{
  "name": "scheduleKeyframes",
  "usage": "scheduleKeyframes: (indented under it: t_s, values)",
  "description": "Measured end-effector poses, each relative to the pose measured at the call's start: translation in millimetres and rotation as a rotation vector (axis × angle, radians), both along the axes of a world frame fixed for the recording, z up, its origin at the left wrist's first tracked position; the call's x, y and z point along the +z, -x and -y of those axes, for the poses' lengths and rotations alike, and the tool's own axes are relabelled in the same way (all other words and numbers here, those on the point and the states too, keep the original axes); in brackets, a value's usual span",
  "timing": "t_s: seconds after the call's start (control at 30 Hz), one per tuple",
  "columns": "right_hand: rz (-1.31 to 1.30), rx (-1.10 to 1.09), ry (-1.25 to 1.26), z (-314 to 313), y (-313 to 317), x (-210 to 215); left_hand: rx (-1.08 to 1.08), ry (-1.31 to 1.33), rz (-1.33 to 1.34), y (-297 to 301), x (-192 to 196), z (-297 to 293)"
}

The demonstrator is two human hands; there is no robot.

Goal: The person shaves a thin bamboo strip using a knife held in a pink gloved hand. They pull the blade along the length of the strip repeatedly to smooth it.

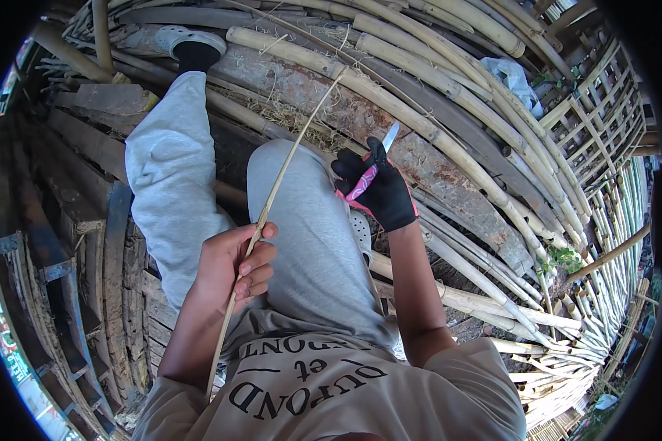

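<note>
The pink knife handle [362,184] is partly covered by the right hand [382,194]. A shoe [361,234] is mostly hidden by the bent leg [301,213]; the shirt [426,400] is cropped below.

Diffuse daylight, fisheye-bent edges, black rim

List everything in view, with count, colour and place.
Knife: one, pink-handled, right of centre
Bamboo strip: one, tan, left of centre
Bamboo poles: many, tan, top and right
Flat board: one, rusty brown, upper centre
Shavings: uncounted, straw-coloured, upper centre
Thin sticks: many, pale, lower right
Lattice: one, tan, upper right
Plastic bag: one, whitish, beside the lattice
Timbers: several, brown, left
Leaves: a few, green, right
Clogs: two, light grey, upper left and centre
Sock: one, black, upper left
Trousers: one pair, grey, centre and left
Shirt: one, beige, bottom
Left grip: one, bare, holding the bamboo strip
Right grip: one, black-gloved, holding the knife
</note>
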State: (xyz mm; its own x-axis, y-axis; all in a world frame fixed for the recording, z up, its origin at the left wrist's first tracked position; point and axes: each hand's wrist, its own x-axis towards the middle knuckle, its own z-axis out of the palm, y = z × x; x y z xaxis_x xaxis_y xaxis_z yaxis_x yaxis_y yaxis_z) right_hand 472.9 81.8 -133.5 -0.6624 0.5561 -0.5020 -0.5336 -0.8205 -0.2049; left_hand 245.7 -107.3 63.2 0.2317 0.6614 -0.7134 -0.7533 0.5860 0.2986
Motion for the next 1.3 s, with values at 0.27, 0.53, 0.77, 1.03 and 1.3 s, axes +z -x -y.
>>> scheduleKeyframes:
  t_s: [0.27,0.53,0.77,1.03,1.3]
  values:
    - [0.829,0.207,-0.301,18,-11,44,-0.141,0.058,0.034,-30,-11,6]
    - [1.483,0.441,-1.464,58,-32,46,-0.334,0.15,-0.041,-62,-36,5]
    - [1.737,0.66,-1.956,60,-14,37,-0.339,0.176,-0.034,-66,-46,0]
    - [1.67,0.609,-1.605,47,-17,28,-0.349,0.23,-0.115,-72,-43,-3]
    - [1.531,0.849,-1.664,40,-9,63,-0.389,0.226,-0.171,-73,-39,-16]
